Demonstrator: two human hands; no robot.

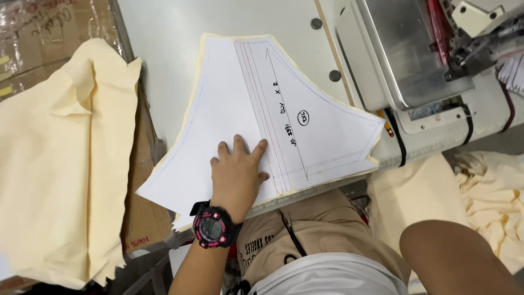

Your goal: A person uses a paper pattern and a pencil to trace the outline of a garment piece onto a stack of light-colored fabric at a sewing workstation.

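Observation:
My left hand [237,172] lies flat, palm down, on a white paper pattern [218,104] with drawn lines and handwriting. It presses near the pattern's lower edge, fingers slightly spread. A black and pink watch [214,226] sits on that wrist. The pattern lies on cream fabric whose thin edge [192,93] shows around its outline, on a pale table [164,38]. Only my right forearm [453,257] shows at the bottom right; the hand itself is out of frame.
A grey sewing machine [415,54] stands at the table's right end. A big stack of cream fabric [60,164] lies to the left over a cardboard box [143,218]. More crumpled cream fabric [491,191] sits at the right. A ruler strip [305,194] runs along the table's front edge.

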